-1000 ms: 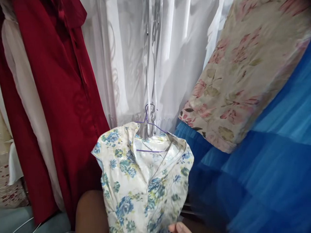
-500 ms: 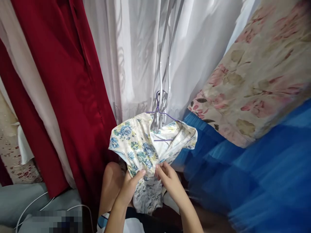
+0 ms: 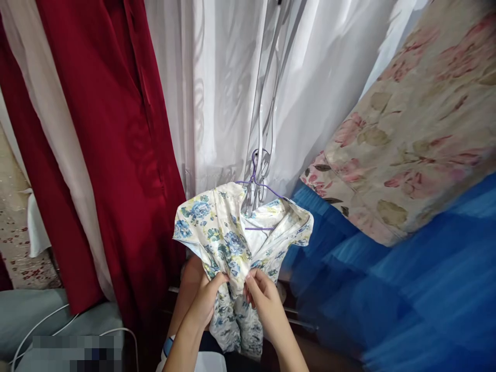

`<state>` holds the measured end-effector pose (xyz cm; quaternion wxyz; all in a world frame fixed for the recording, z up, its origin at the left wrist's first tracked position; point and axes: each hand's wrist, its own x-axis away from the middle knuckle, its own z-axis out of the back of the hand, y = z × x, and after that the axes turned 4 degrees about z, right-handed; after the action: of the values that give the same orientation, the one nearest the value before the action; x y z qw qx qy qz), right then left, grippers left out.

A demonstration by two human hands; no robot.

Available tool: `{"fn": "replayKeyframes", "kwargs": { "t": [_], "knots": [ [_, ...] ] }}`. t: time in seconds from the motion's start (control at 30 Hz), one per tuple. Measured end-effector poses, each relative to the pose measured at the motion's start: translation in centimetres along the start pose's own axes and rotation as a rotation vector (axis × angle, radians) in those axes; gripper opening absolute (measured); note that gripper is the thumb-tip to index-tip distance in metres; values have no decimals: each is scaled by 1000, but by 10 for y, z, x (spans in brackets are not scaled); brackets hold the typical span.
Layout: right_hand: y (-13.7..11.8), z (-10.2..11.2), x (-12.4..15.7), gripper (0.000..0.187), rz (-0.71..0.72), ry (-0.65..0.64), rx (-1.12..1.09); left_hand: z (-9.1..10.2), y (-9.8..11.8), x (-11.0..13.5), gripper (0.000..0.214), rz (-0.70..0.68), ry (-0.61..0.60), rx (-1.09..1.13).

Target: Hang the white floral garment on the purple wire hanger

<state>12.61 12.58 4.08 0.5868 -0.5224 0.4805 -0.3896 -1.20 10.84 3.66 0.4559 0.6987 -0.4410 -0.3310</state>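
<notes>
A short-sleeved white garment with blue flowers (image 3: 232, 240) hangs on a purple wire hanger (image 3: 253, 178), its V neckline facing me. My left hand (image 3: 207, 299) pinches the cloth at the left side of the waist, thumb on the front. With thumb and fingers closed, my right hand (image 3: 261, 294) grips the front just below the point of the neckline. The lower part of the garment hangs in loose folds under both hands. Behind it, the hanger's hook meets a white metal stand (image 3: 261, 119) with curled ends.
Dark red cloth (image 3: 96, 134) and white drapery (image 3: 225, 93) hang at the left and behind. To the right are a pink-flowered cloth (image 3: 387, 155) and blue tulle (image 3: 406, 289). A white cable (image 3: 120, 329) crosses grey-green padding (image 3: 34, 307) at lower left.
Both hands keep their hold on the garment. The right hand has shifted slightly left and down. The garment's lower part hangs lower and fuller, and the view has moved a little.
</notes>
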Motion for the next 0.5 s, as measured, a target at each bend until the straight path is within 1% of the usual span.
{"fn": "replayKeyframes", "kwargs": {
  "t": [0.07, 0.13, 0.2, 0.27, 0.3, 0.33, 0.4, 0.43, 0.47, 0.5],
  "knots": [
    [0, -4, 2, 44, 2, -21, -29, -4, 3, 2, 43, 53, -45, 91],
    [0, -7, 4, 44, -10, -8, -47, -6, 6, 3, 41, 108, -72, 153],
    [0, -7, 6, 44, -32, 17, -56, -5, 7, 2, 41, 114, -76, 124],
    [1, 0, 6, 42, -49, 43, -63, 0, 6, -4, 43, 70, -70, 24],
    [1, 5, 6, 40, -48, 57, -56, 3, 5, -7, 45, 21, -44, -33],
    [0, 10, 5, 39, -41, 71, -37, 6, 3, -11, 48, -48, 12, -86],
    [-2, 22, 6, 37, -23, 95, 29, 12, -3, -16, 51, -224, 203, -166],
    [-3, 27, 6, 37, -17, 102, 63, 14, -6, -16, 50, -313, 304, -195],
    [-4, 30, 7, 36, -16, 104, 86, 14, -9, -15, 46, -390, 372, -229],
    [-6, 31, 8, 37, -18, 98, 93, 13, -11, -12, 40, -444, 383, -273]
  ]
}}
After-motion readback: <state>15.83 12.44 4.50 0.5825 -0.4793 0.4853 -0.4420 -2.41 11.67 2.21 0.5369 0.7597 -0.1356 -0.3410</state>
